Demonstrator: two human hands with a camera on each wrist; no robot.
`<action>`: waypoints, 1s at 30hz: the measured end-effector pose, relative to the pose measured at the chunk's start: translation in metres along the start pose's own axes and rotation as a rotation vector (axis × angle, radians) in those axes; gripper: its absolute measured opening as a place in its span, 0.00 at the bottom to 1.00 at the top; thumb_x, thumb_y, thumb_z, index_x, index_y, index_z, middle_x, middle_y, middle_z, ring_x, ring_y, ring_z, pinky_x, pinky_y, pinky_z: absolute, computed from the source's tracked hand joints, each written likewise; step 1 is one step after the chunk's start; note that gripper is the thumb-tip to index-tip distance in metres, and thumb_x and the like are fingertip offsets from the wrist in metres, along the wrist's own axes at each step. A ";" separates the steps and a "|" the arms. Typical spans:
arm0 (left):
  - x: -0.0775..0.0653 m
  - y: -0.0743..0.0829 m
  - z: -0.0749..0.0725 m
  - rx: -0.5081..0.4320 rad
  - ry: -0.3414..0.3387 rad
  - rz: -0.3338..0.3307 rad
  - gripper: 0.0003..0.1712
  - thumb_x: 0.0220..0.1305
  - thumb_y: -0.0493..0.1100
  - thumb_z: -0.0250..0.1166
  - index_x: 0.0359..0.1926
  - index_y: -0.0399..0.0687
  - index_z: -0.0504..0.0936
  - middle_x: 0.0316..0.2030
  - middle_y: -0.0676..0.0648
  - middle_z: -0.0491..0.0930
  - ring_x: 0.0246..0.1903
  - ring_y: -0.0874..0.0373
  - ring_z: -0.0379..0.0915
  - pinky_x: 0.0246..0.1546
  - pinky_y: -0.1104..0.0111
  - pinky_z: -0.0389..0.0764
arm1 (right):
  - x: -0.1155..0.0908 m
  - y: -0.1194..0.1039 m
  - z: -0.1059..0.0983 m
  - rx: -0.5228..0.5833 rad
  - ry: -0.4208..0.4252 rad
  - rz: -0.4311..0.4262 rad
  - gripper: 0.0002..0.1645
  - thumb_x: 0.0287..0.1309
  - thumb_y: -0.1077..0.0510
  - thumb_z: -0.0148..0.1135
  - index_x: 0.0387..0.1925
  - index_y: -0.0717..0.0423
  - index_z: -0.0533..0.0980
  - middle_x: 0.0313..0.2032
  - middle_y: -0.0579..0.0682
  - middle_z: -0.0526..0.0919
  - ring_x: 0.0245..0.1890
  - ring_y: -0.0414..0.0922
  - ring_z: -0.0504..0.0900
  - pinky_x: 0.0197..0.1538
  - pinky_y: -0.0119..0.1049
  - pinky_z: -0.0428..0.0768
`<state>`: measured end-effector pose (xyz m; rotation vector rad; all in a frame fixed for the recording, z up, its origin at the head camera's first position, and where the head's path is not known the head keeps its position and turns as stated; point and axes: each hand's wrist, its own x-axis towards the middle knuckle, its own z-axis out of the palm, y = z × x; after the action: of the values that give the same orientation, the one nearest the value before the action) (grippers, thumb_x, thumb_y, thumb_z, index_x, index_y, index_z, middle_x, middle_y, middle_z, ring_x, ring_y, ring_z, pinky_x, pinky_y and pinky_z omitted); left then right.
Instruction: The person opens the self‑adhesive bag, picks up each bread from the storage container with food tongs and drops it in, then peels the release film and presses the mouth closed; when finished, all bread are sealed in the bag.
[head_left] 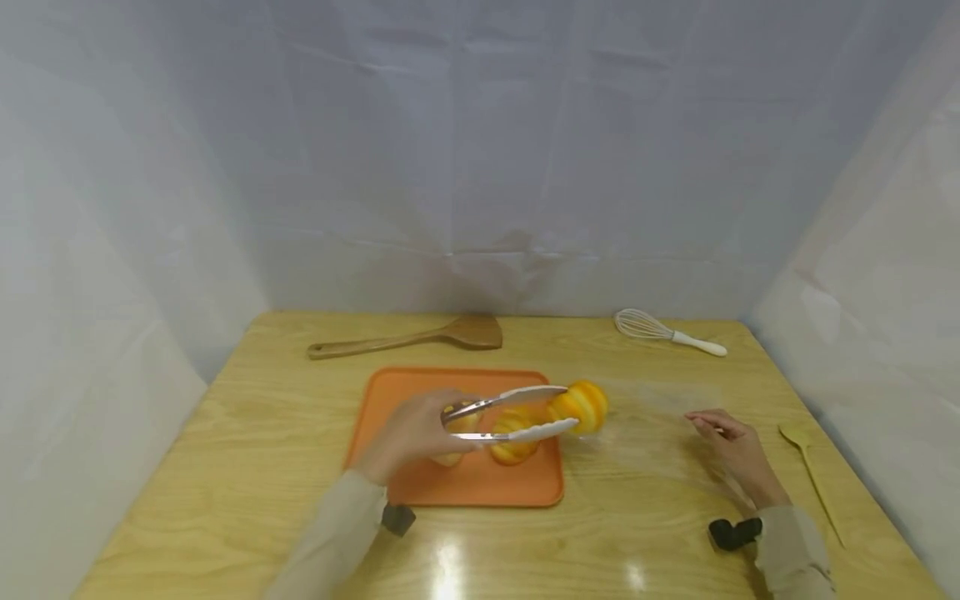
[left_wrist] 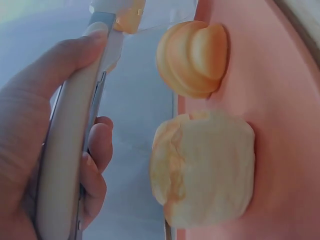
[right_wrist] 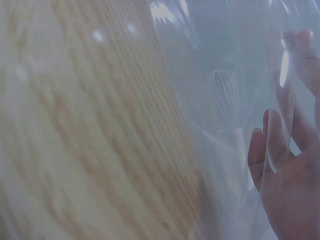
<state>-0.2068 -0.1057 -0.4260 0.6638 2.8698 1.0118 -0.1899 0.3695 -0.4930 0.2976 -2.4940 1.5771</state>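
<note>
My left hand (head_left: 416, 429) grips metal tongs with white tips (head_left: 542, 431), reaching over an orange tray (head_left: 480, 495). Between the tips is a striped orange-yellow bread roll (head_left: 590, 406), beyond the tray's right edge and by the mouth of a clear plastic bag (head_left: 648, 429). On the tray sit a second swirled roll (left_wrist: 190, 60) and a pale bun with a browned side (left_wrist: 215, 170), both partly covered by the tongs and hand in the head view. My right hand (head_left: 735, 457) pinches the bag between thumb and fingers; its film crosses the right wrist view.
Behind the tray lies a wooden spatula (head_left: 472, 332). A white-handled whisk (head_left: 699, 342) is at the back right, and a wooden spoon (head_left: 819, 487) lies along the right edge of the table. Pale sheets (head_left: 487, 167) enclose the back and sides.
</note>
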 end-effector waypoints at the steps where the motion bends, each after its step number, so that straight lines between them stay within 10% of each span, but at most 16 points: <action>1: 0.003 0.001 0.001 0.016 -0.005 0.015 0.33 0.43 0.60 0.78 0.54 0.62 0.83 0.47 0.57 0.84 0.44 0.58 0.79 0.46 0.59 0.79 | 0.000 0.000 0.000 0.002 -0.005 -0.001 0.20 0.72 0.60 0.50 0.53 0.74 0.74 0.44 0.28 0.80 0.47 0.23 0.75 0.48 0.16 0.74; 30: 0.061 0.045 0.051 0.081 -0.161 0.151 0.30 0.46 0.58 0.77 0.52 0.58 0.84 0.46 0.55 0.85 0.41 0.61 0.78 0.42 0.67 0.79 | 0.004 -0.006 0.006 0.067 -0.033 -0.016 0.18 0.71 0.63 0.50 0.52 0.76 0.74 0.45 0.33 0.81 0.48 0.26 0.76 0.50 0.17 0.74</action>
<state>-0.2370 -0.0197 -0.4322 0.9342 2.7672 0.8172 -0.1924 0.3617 -0.4892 0.3554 -2.4604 1.6652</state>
